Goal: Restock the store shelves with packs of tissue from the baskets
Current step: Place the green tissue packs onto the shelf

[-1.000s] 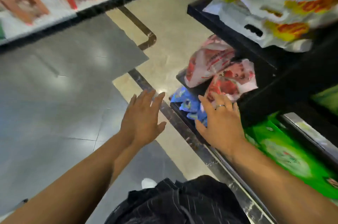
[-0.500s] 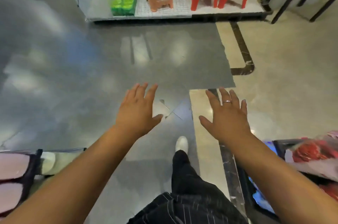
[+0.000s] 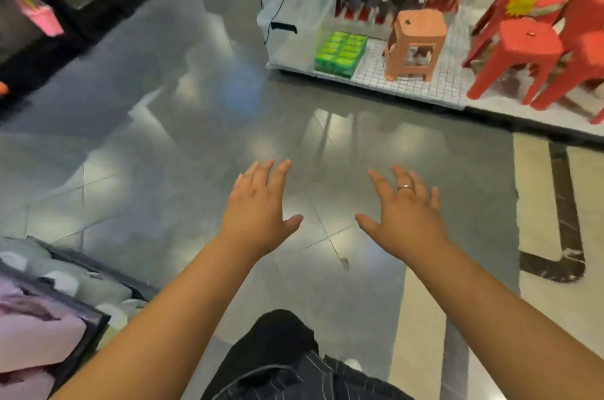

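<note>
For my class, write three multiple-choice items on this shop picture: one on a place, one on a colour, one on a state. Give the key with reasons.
1. Where does the green shrink-wrapped block of packs stand?
A on the white gridded display platform
B hanging from a hook
C on a chair seat

2. What colour is the four-legged plastic stool beside that block?
A blue
B peach
C black

3. How are the person's left hand and right hand?
A both gripping packs
B both in fists
C both open, holding nothing

Key:
1 A, the block sits at the platform's edge.
2 B, its seat and legs are peach.
3 C, the fingers are spread with nothing in them.
</note>
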Demonstrator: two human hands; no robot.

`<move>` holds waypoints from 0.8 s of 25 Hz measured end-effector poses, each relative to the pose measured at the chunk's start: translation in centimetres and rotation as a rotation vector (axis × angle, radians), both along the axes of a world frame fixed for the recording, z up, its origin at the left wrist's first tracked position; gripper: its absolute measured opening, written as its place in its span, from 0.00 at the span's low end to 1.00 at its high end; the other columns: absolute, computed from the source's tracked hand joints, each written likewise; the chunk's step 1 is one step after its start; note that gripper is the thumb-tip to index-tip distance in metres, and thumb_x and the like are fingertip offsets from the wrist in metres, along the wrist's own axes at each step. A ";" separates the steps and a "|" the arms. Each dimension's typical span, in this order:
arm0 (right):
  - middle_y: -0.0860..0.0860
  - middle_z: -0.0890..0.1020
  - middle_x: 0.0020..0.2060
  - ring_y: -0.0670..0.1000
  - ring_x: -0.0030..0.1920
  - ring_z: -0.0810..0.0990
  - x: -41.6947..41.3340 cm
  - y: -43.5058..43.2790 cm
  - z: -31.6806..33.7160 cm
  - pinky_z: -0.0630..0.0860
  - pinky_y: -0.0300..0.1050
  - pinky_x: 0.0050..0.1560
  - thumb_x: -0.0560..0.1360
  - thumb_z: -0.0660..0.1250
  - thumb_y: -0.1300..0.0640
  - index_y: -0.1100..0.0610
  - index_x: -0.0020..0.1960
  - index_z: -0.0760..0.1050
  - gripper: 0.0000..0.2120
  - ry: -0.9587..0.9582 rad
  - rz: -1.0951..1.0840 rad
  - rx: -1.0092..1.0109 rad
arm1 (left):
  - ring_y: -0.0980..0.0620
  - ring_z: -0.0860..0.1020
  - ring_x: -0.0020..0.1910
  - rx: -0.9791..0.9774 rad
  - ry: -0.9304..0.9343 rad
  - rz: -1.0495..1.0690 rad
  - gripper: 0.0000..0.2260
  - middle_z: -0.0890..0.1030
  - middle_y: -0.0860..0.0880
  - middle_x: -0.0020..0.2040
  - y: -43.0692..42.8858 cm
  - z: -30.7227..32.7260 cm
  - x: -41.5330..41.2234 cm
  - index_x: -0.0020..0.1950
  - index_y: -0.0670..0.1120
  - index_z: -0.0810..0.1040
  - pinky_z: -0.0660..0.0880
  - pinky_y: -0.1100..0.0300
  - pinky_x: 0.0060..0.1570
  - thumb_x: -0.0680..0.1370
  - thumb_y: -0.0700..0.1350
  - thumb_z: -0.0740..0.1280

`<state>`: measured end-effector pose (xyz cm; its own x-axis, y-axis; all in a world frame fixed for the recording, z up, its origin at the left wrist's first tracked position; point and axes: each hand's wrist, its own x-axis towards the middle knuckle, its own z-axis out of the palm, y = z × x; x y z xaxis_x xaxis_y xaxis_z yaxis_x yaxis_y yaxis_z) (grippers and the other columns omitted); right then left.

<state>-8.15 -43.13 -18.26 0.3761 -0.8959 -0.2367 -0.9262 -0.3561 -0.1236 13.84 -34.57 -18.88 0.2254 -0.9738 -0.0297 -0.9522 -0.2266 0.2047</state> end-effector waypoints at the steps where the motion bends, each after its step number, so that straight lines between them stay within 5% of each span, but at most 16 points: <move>1: 0.53 0.48 0.78 0.58 0.78 0.44 1.8 -3.0 -0.2 0.46 0.63 0.74 0.75 0.59 0.35 0.43 0.78 0.44 0.38 0.009 0.011 0.010 | 0.45 0.49 0.77 0.004 0.001 0.016 0.42 0.52 0.46 0.78 -2.8 -0.3 1.9 0.79 0.52 0.46 0.49 0.50 0.76 0.74 0.62 0.66; 10: 0.54 0.49 0.78 0.59 0.77 0.48 17.3 -28.2 -1.4 0.48 0.63 0.74 0.75 0.60 0.36 0.43 0.78 0.46 0.38 0.005 -0.069 0.058 | 0.44 0.53 0.76 0.043 -0.039 -0.077 0.42 0.55 0.45 0.78 -29.4 -1.2 17.1 0.79 0.51 0.48 0.51 0.49 0.75 0.73 0.63 0.66; 20: 0.56 0.49 0.78 0.59 0.77 0.47 22.6 -55.9 -4.1 0.48 0.64 0.73 0.75 0.61 0.36 0.44 0.78 0.46 0.38 -0.017 -0.145 0.078 | 0.42 0.52 0.77 0.090 -0.090 -0.203 0.42 0.54 0.43 0.78 -60.6 -2.9 22.7 0.79 0.49 0.47 0.51 0.49 0.75 0.73 0.62 0.66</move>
<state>14.45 -99.04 -22.35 0.2488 -0.9201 -0.3024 -0.9648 -0.2078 -0.1614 36.58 -95.15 -21.81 0.0305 -0.9938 -0.1072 -0.9937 -0.0417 0.1043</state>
